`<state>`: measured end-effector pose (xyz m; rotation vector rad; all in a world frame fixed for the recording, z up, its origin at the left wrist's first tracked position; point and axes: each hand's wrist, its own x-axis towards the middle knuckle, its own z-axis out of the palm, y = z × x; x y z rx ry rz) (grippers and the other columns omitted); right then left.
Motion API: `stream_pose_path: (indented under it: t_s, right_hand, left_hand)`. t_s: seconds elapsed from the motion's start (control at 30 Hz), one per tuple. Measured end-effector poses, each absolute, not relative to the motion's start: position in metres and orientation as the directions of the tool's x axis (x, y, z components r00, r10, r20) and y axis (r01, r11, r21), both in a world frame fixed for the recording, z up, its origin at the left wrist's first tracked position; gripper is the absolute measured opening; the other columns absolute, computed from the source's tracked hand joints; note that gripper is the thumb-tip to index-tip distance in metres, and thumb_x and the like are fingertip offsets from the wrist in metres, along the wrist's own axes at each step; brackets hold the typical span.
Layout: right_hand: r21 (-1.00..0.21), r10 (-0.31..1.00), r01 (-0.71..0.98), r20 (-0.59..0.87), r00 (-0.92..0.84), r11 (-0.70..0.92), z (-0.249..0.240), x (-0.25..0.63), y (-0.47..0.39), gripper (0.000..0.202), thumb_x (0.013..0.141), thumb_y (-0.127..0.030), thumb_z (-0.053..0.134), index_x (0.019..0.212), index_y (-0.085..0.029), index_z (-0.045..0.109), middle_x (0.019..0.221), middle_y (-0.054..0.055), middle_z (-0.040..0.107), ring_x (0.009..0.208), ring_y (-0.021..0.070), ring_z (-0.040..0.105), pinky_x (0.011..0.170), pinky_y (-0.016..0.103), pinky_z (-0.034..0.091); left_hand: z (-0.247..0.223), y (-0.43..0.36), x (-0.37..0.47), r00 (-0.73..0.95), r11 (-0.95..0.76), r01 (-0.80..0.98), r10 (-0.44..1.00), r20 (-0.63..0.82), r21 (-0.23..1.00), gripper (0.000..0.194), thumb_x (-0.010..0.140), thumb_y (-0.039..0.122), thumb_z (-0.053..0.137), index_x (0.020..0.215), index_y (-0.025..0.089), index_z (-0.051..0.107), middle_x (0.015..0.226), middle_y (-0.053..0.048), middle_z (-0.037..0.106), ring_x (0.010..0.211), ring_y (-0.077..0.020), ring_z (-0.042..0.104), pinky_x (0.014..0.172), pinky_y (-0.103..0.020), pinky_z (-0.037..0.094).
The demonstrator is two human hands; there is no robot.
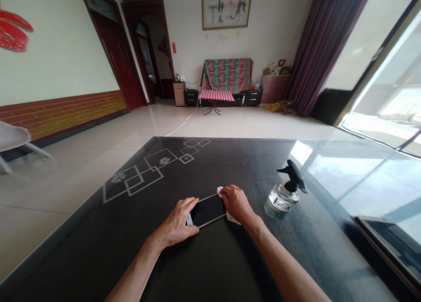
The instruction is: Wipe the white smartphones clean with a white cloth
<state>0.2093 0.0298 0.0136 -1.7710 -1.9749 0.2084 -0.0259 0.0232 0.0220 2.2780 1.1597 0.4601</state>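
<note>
A smartphone with a dark screen and a white end lies on the black table. My left hand grips its left end, thumb on the near edge and fingers on the far edge. Over the phone's right end, my right hand is closed on a white tissue. One bit of the tissue sticks out at the phone's far corner, another below the palm. To the right stands a clear spray bottle with a black trigger head, apart from both hands.
The glossy black table has a grey square-and-flower pattern at its far left. A dark flat device lies at the right edge. Beyond are a small table with a striped cloth and a white chair.
</note>
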Motion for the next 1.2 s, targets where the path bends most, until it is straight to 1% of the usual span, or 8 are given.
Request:
stream_pose_path:
  t_s: [0.17, 0.37, 0.53, 0.6, 0.77, 1.0, 1.07, 1.2]
  right_hand:
    - [-0.429, 0.97, 0.9, 0.24, 0.035, 0.074, 0.013, 0.205, 0.005, 0.025, 0.092, -0.016, 0.044, 0.095, -0.017, 0.069, 0.095, 0.009, 0.065, 0.092, 0.0186, 0.059, 0.081, 0.024, 0.042]
    - [-0.437, 0.975, 0.896, 0.222, 0.029, 0.073, 0.014, 0.21, -0.02, 0.023, 0.092, -0.016, 0.045, 0.097, -0.019, 0.067, 0.097, 0.008, 0.064, 0.094, 0.0183, 0.057, 0.082, 0.023, 0.042]
    - [-0.426, 0.976, 0.899, 0.218, -0.005, 0.1, 0.014, 0.215, -0.034, 0.023, 0.092, -0.014, 0.044, 0.097, -0.019, 0.066, 0.102, 0.007, 0.063, 0.096, 0.0179, 0.055, 0.083, 0.022, 0.042]
    - [-0.417, 0.976, 0.901, 0.215, -0.026, 0.116, 0.015, 0.217, -0.032, 0.023, 0.092, -0.013, 0.044, 0.096, -0.019, 0.066, 0.101, 0.007, 0.064, 0.096, 0.0178, 0.056, 0.083, 0.022, 0.041]
    - [-0.394, 0.978, 0.906, 0.193, -0.085, 0.156, 0.019, 0.218, -0.006, 0.024, 0.091, -0.014, 0.045, 0.088, -0.018, 0.069, 0.09, 0.007, 0.066, 0.089, 0.017, 0.058, 0.081, 0.022, 0.04]
    - [-0.383, 0.976, 0.908, 0.195, -0.099, 0.169, 0.023, 0.207, 0.027, 0.027, 0.093, -0.016, 0.044, 0.082, -0.019, 0.068, 0.087, 0.007, 0.065, 0.087, 0.0173, 0.056, 0.08, 0.023, 0.039]
    - [-0.384, 0.977, 0.91, 0.196, -0.084, 0.155, 0.023, 0.206, 0.025, 0.028, 0.094, -0.017, 0.042, 0.083, -0.018, 0.068, 0.088, 0.008, 0.064, 0.088, 0.0177, 0.055, 0.079, 0.023, 0.039]
    - [-0.393, 0.981, 0.913, 0.188, -0.042, 0.114, 0.02, 0.207, 0.006, 0.025, 0.094, -0.017, 0.042, 0.093, -0.018, 0.067, 0.095, 0.008, 0.064, 0.093, 0.0178, 0.054, 0.079, 0.023, 0.039]
  left_hand:
    - [0.02, 0.023, -0.026, 0.574, -0.486, 0.647, 0.818, 0.044, 0.588, 0.078, 0.065, 0.02, 0.066, 0.139, 0.018, 0.043, 0.145, -0.011, 0.041, 0.13, -0.0306, 0.039, 0.11, -0.044, 0.031]
    - [0.012, 0.027, -0.03, 0.587, -0.524, 0.628, 0.804, 0.091, 0.575, 0.077, 0.066, 0.019, 0.066, 0.139, 0.021, 0.043, 0.144, -0.01, 0.042, 0.129, -0.0296, 0.04, 0.109, -0.044, 0.032]
    - [0.012, 0.028, -0.031, 0.597, -0.523, 0.622, 0.798, 0.08, 0.582, 0.078, 0.066, 0.019, 0.066, 0.14, 0.021, 0.041, 0.142, -0.009, 0.043, 0.128, -0.0279, 0.041, 0.108, -0.042, 0.034]
    - [0.014, 0.028, -0.03, 0.599, -0.522, 0.618, 0.797, 0.077, 0.588, 0.078, 0.066, 0.018, 0.066, 0.14, 0.021, 0.041, 0.141, -0.009, 0.044, 0.127, -0.0274, 0.042, 0.108, -0.041, 0.035]
    - [0.018, 0.027, -0.029, 0.599, -0.523, 0.614, 0.796, 0.082, 0.592, 0.079, 0.064, 0.016, 0.066, 0.139, 0.023, 0.043, 0.14, -0.008, 0.046, 0.126, -0.0276, 0.043, 0.107, -0.041, 0.035]
    - [0.018, 0.026, -0.029, 0.603, -0.53, 0.624, 0.794, 0.078, 0.575, 0.078, 0.065, 0.017, 0.065, 0.139, 0.022, 0.042, 0.14, -0.008, 0.045, 0.127, -0.0272, 0.042, 0.108, -0.04, 0.034]
    - [0.018, 0.026, -0.029, 0.601, -0.527, 0.63, 0.796, 0.072, 0.57, 0.077, 0.066, 0.017, 0.065, 0.139, 0.022, 0.042, 0.141, -0.008, 0.044, 0.127, -0.0273, 0.042, 0.108, -0.041, 0.034]
    - [0.019, 0.026, -0.029, 0.598, -0.517, 0.639, 0.8, 0.055, 0.57, 0.076, 0.067, 0.019, 0.065, 0.139, 0.021, 0.042, 0.141, -0.009, 0.044, 0.126, -0.0281, 0.042, 0.108, -0.042, 0.034]
